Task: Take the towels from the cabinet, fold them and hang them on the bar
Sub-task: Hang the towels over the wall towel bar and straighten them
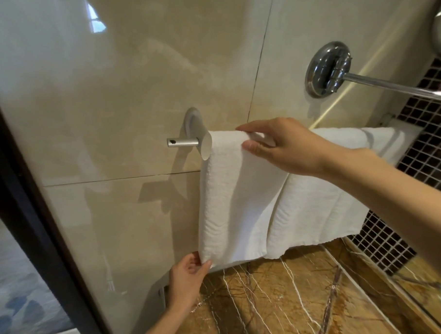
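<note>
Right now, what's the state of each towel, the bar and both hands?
narrow towel, folded, draped over the bar
wide towel, draped over the bar
bar, wall-mounted, carrying both towels
left hand, pinches narrow towel's bottom corner
right hand, pinches narrow towel's top fold at the bar

Two white towels (230, 191) (317, 208), one towel bar (183, 142), two hands (188, 274) (284, 146), one chrome rail (387, 85)

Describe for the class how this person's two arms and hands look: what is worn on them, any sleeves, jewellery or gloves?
The left hand and right hand are bare: no gloves, rings or bracelets show. Neither wrist carries a watch. The left forearm and right forearm are uncovered up to the frame edge; no sleeve is in view.
</note>
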